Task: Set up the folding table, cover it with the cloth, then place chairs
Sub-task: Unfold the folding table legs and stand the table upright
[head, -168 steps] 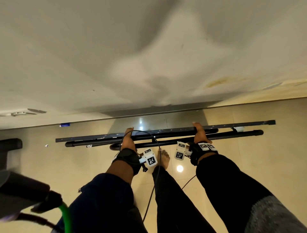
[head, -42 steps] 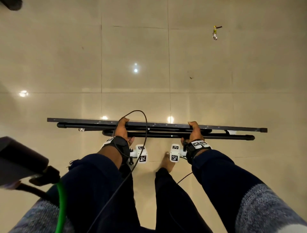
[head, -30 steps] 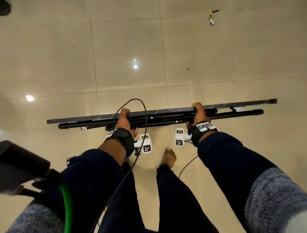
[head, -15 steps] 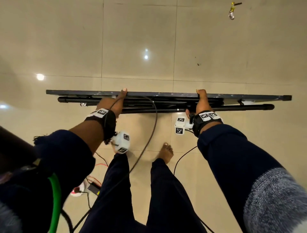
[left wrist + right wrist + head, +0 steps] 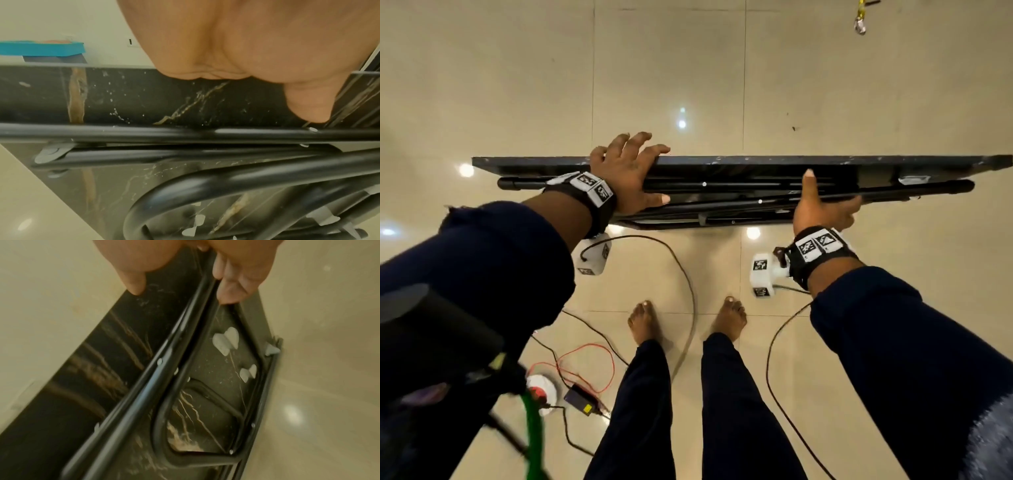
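Gripping the folded table [image 5: 722, 161], both hands hold it edge-up.

Setting: an indoor room, probably in a home. Large glossy beige tiles [image 5: 667, 68] are covering the floor and reflecting ceiling lights. The person is standing on them barefoot [image 5: 642, 322]. A power adapter [image 5: 582, 401] and loose cables [image 5: 688, 284] are lying on the floor. A plain pale wall [image 5: 92, 24] is showing in the left wrist view.
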The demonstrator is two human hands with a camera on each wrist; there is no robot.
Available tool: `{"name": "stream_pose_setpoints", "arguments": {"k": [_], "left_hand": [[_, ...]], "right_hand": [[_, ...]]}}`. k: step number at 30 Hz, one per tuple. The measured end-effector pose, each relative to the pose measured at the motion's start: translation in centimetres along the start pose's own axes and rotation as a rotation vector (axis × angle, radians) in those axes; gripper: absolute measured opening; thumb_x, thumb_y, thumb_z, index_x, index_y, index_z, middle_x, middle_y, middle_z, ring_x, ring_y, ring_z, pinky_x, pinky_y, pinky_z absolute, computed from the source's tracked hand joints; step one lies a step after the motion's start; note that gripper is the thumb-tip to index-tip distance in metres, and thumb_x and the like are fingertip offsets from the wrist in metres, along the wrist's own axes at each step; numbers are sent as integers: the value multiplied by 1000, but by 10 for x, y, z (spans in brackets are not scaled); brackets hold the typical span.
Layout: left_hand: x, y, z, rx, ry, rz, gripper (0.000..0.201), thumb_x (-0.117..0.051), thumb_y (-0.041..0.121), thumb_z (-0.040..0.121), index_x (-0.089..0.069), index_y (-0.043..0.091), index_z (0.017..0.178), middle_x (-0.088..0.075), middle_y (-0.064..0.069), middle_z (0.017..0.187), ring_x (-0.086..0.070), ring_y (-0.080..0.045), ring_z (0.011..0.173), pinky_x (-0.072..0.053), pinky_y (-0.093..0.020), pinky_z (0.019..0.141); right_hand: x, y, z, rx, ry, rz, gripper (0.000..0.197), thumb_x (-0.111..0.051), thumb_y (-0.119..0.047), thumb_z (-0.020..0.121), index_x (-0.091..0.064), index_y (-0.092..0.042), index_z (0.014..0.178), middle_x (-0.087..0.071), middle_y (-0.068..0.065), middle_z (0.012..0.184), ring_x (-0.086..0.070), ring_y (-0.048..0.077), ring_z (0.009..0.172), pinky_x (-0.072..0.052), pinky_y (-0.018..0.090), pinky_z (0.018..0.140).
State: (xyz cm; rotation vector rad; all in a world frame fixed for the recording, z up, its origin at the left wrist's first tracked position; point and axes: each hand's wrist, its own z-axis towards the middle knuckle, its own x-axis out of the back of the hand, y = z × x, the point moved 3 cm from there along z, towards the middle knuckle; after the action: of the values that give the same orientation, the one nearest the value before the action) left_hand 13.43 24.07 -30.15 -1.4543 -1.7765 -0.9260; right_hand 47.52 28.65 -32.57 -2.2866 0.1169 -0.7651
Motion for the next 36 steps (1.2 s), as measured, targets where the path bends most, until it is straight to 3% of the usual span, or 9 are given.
{"name": "stream_pose_setpoints", "arguments": {"k": [1, 3, 5, 7, 10, 19, 24, 29, 36], "left_hand": [[3, -2, 5, -5, 11, 1, 92, -60, 76, 77, -10, 51, 151, -5, 9, 166, -7, -32, 153, -15, -63, 117], [7, -5, 14, -20, 28, -4, 95, -64, 75, 75, -10, 53, 150, -8, 10, 166, -9, -31, 153, -16, -64, 117], [12, -7, 20, -36, 40, -4, 98, -66, 73, 74, -8, 53, 150, -9, 10, 166, -9, -31, 153, -17, -64, 117], [14, -10, 22, -42, 49, -7, 100, -67, 72, 74, -7, 52, 151, -8, 10, 166, -8, -31, 153, -16, -64, 117], [12, -9, 20, -59, 59, -6, 101, -66, 73, 74, -5, 51, 152, -4, 10, 166, -5, -31, 154, -15, -63, 118], [7, -8, 12, -99, 17, 6, 105, -64, 77, 75, 2, 50, 152, 4, 12, 167, 2, -33, 155, -11, -62, 118], [10, -7, 13, -101, 7, 11, 106, -64, 77, 75, 3, 50, 153, 4, 11, 167, 2, -32, 155, -12, -63, 118], [7, -7, 13, -73, 31, 21, 106, -68, 75, 73, 0, 51, 152, 2, 11, 167, -1, -32, 154, -13, -64, 117], [8, -4, 12, -34, 39, 20, 107, -71, 75, 70, -3, 54, 150, 1, 13, 165, -4, -30, 154, -16, -64, 117]], "right_hand": [[-3, -3, -9, 223, 8, -123, 101, -79, -52, 80, -20, -27, 158, -28, 10, 158, -46, 30, 137, -48, 41, 106], [-19, -5, -28, 600, -142, -359, 75, -75, -41, 86, -36, -26, 149, -30, 6, 153, -44, 21, 132, -48, 36, 104], [-43, 2, -45, 815, -400, -649, 64, -71, -40, 89, -45, -23, 145, -33, 5, 149, -48, 22, 127, -49, 38, 104], [-67, 13, -59, 894, -602, -927, 69, -70, -38, 90, -40, -25, 152, -28, 4, 157, -50, 27, 130, -49, 42, 105], [-87, 20, -69, 872, -645, -1006, 73, -66, -35, 93, -31, -27, 157, -20, 5, 162, -56, 30, 125, -51, 39, 101], [-78, 48, -82, 823, -520, -976, 54, -62, -44, 96, -50, -24, 144, -37, 3, 147, -57, 31, 119, -51, 39, 98], [-49, 81, -85, 812, -493, -1062, 54, -68, -53, 91, -57, -22, 135, -44, 4, 135, -56, 32, 112, -52, 42, 94], [-13, 108, -85, 918, -441, -1224, 55, -57, -67, 89, -60, -25, 126, -50, 2, 124, -56, 30, 104, -53, 42, 83], [51, 139, -83, 775, -288, -1234, 53, -49, -70, 91, -61, -32, 126, -57, -3, 125, -57, 29, 112, -46, 44, 89]]}}
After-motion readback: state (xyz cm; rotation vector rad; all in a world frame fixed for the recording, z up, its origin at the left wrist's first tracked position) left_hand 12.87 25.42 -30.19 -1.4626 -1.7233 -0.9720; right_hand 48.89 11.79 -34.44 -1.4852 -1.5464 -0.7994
